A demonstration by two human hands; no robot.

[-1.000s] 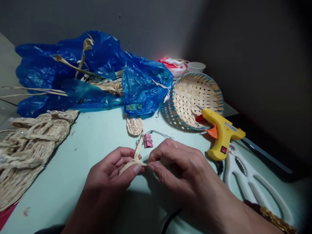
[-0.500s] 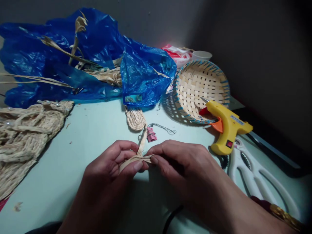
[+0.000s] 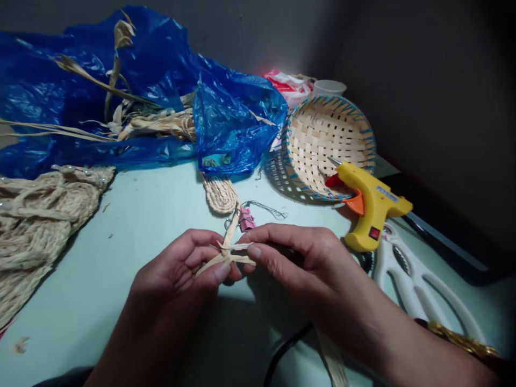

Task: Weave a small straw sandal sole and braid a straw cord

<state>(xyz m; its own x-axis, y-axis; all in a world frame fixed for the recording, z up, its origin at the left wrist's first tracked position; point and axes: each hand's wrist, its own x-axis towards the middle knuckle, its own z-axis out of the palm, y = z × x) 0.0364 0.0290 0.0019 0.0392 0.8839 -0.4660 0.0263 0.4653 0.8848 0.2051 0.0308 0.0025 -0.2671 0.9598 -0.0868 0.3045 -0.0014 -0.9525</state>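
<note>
Pale flat strips of dried plant fibre (image 3: pixel 230 235) form a narrow braid between my hands. My left hand (image 3: pixel 181 269) is closed, pinching the strips where they cross between thumb and fingers. From the other side, my right hand (image 3: pixel 294 258) pinches two strip ends between thumb and forefinger. Away from me, the braid runs to a flat oval coil (image 3: pixel 220 193) of the same braided fibre, lying on the table partly under a blue plastic bag. A pink binder clip (image 3: pixel 246 219) lies beside the braid, just beyond my fingertips.
The blue plastic bag (image 3: pixel 237 123) at the back holds more dried strips. A larger braided piece (image 3: pixel 36 215) with pearl-like pins lies left. To the right are a woven basket (image 3: pixel 326 145), a yellow glue gun (image 3: pixel 368 207) leaning on it, and white-handled shears (image 3: pixel 415 290). A dark cord (image 3: pixel 282 355) runs near me.
The strips at my right fingertips have spread apart, with one now lying across the braid above the other. The whole view has shifted slightly.
</note>
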